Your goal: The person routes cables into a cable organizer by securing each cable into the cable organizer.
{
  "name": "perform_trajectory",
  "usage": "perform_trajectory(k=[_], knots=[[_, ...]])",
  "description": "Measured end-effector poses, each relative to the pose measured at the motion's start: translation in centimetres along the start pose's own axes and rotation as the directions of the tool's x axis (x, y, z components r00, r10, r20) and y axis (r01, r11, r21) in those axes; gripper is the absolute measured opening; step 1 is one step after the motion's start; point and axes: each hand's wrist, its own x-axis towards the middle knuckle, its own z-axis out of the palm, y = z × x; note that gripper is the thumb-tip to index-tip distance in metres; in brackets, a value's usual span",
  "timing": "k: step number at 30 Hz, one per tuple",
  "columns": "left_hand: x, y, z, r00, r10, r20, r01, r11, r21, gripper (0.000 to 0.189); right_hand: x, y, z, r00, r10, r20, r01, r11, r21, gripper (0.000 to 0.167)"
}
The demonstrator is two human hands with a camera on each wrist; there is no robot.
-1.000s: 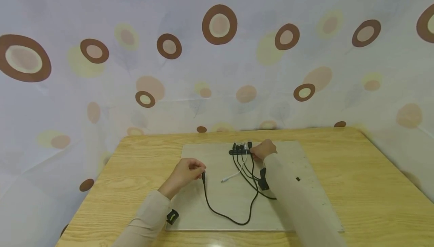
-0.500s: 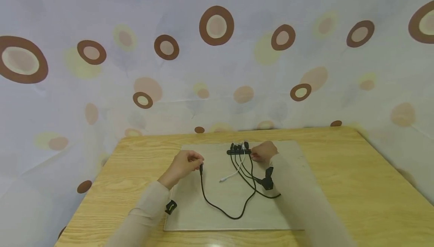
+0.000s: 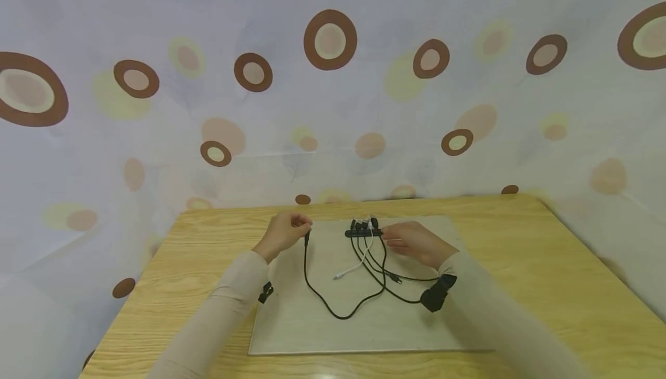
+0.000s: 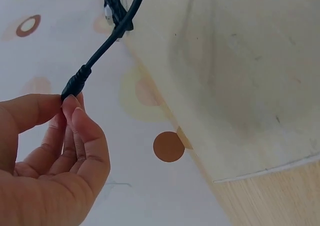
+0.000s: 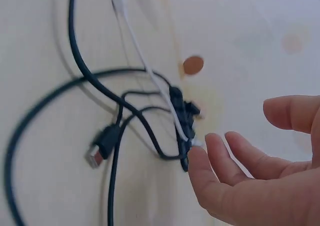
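Observation:
My left hand (image 3: 286,233) pinches the end of a black cable (image 3: 344,316) between thumb and fingers, holding it raised. In the left wrist view the cable's black plug (image 4: 76,83) points into the fingertips, which hide its tip. That cable loops across the board to a black cable holder (image 3: 362,233) at the back. Several black cables and a white cable (image 3: 359,264) run through the holder. Beside its right end is my right hand (image 3: 416,244), thumb and fingers apart and gripping nothing. The right wrist view shows a loose USB plug (image 5: 103,146) near the holder.
A pale board (image 3: 296,338) lies on the wooden table (image 3: 151,286). Black wrist-camera mounts sit on both sleeves, the right one (image 3: 438,292) partly over the cables. A patterned cloth (image 3: 333,107) hangs behind the table.
My left hand has risen and moved toward the back with the cable end, pulling the loop upward. My right hand has loosened from the holder's right end, fingers now spread.

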Motion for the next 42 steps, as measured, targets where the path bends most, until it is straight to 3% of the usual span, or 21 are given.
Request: perform_trajectory(k=[4, 8, 13, 16, 19, 28, 42], knots=[[1.3, 0.1, 0.2, 1.000, 0.004, 0.002, -0.005, 1.000, 0.020, 0.015, -2.6, -0.1, 0.1, 0.995, -0.066, 0.075, 0.069, 0.997, -0.041, 0.052], [2.2, -0.3, 0.5, 1.000, 0.027, -0.005, -0.027, 0.998, 0.060, 0.014, -5.1, 0.4, 0.2, 0.984, -0.080, 0.158, 0.088, 0.995, -0.046, 0.052], [2.9, -1.2, 1.5, 0.998, 0.036, -0.047, -0.029, 0.990, 0.139, 0.010, -7.6, 1.3, 0.1, 0.960, -0.021, 0.280, 0.004, 0.998, 0.063, 0.054], [3.2, -1.7, 2.0, 0.998, -0.001, -0.066, 0.013, 0.983, 0.186, 0.009, -9.0, 1.8, 0.1, 0.939, -0.006, 0.344, -0.042, 0.990, 0.132, 0.052], [3.6, -2.1, 2.4, 0.995, -0.035, -0.091, 0.055, 0.974, 0.220, 0.010, -10.2, 2.2, 0.1, 0.924, -0.024, 0.381, -0.040, 0.986, 0.160, 0.048], [4.0, -3.3, 3.3, 0.990, -0.080, -0.119, 0.108, 0.960, 0.258, 0.004, -11.9, 3.5, -0.4, 0.904, -0.047, 0.426, -0.047, 0.977, 0.207, 0.038], [3.5, -3.2, 3.3, 0.985, -0.093, -0.143, 0.129, 0.955, 0.265, 0.005, -11.9, 4.2, -0.8, 0.911, -0.126, 0.393, 0.029, 0.969, 0.244, 0.035]])
